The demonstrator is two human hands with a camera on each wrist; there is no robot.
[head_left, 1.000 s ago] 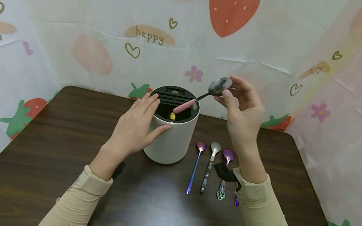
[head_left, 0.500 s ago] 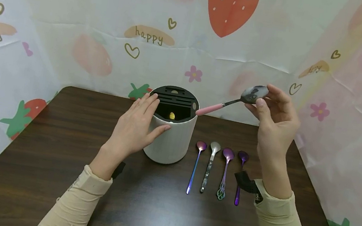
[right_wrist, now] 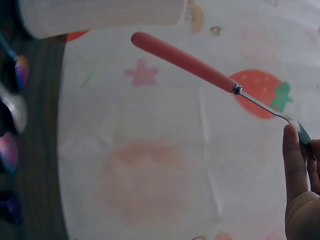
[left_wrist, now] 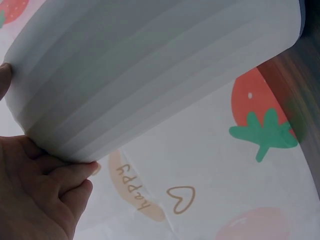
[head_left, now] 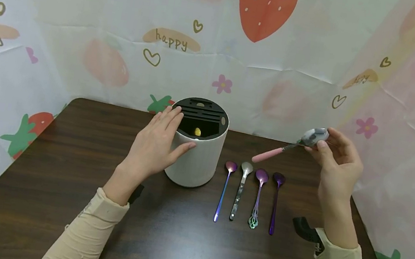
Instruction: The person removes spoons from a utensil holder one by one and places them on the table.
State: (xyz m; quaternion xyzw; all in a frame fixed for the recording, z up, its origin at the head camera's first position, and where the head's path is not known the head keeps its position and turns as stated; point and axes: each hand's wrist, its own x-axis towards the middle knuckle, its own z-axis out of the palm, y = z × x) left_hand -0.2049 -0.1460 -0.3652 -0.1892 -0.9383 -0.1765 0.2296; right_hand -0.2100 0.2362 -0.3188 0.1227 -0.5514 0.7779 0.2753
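Observation:
A white ribbed utensil holder [head_left: 196,163] with a slotted black top stands on the table. My left hand [head_left: 154,148] rests against its left side, fingers straight at the rim and thumb across the front. In the left wrist view the fingertips touch the holder's pale wall [left_wrist: 150,75]. Off to the right, my right hand [head_left: 339,176] pinches the bowl of a pink-handled spoon [head_left: 268,155] between thumb and fingers. Its pink handle [right_wrist: 185,62] points left toward the holder, above the table. A small yellow thing [head_left: 197,132] shows inside the holder's dark opening.
Right of the holder lie a blue-and-pink spoon [head_left: 224,194], a silver spoon [head_left: 239,194], a purple spoon with an openwork handle [head_left: 258,195] and a dark purple spoon [head_left: 275,202], side by side. A strawberry-print sheet [head_left: 128,10] surrounds the dark wooden table [head_left: 41,194].
My right hand has moved right and down, carrying the pink-handled spoon from over the holder's opening to the right of it. My left hand has stayed at the holder.

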